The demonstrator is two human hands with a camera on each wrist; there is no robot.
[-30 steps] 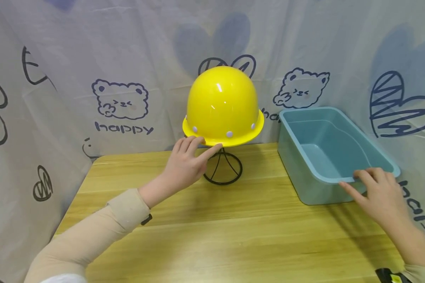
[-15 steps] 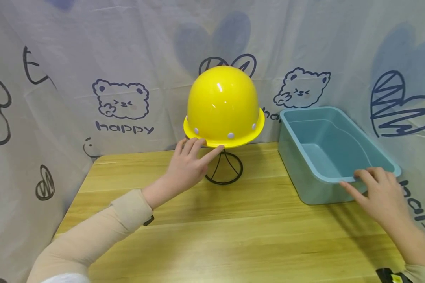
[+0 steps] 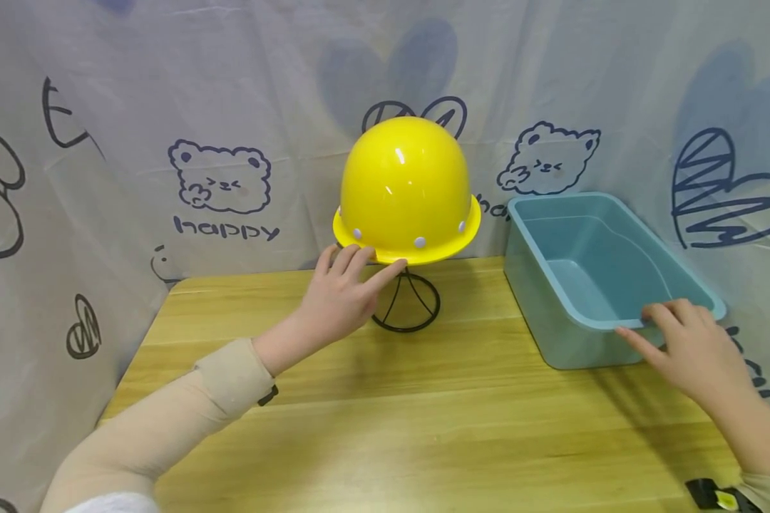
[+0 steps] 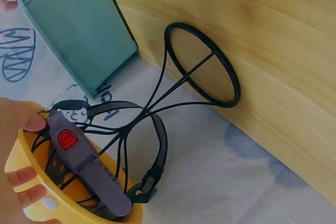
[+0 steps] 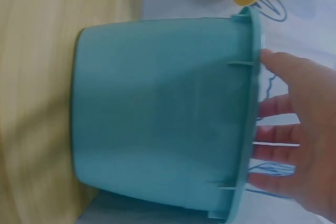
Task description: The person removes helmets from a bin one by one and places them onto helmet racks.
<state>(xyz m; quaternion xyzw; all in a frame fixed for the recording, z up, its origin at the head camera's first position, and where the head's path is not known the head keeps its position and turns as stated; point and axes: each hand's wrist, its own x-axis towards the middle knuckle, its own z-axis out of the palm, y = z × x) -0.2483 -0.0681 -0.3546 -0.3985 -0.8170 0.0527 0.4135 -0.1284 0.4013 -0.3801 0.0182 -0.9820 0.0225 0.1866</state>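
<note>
- Head view shows the wooden surface (image 3: 423, 427) with a teal tub (image 3: 590, 278) at its far right and a yellow hard hat (image 3: 406, 192) perched on a black wire stand (image 3: 406, 303) at the far middle, against a printed curtain (image 3: 224, 142).
- The tub looks like stiff, light plastic with a rolled rim, which seems the natural place to hold it. The right hand (image 3: 693, 353) lies on the near rim corner with fingers (image 5: 273, 148) straight and spread, resting rather than clamped.
- The hard hat is probably rigid, glossy and slippery on the dome, so the brim is likely the surest hold; it may tip off the narrow stand if nudged.
- The left hand (image 3: 340, 299) touches the near-left brim, fingertips on top and thumb beneath, in a light pinch.
- Left wrist view shows straps and a grey buckle (image 4: 86, 169) inside the shell; how the hat seats on the wire is hard to make out.
- The tub's far wall and underside are hidden.
</note>
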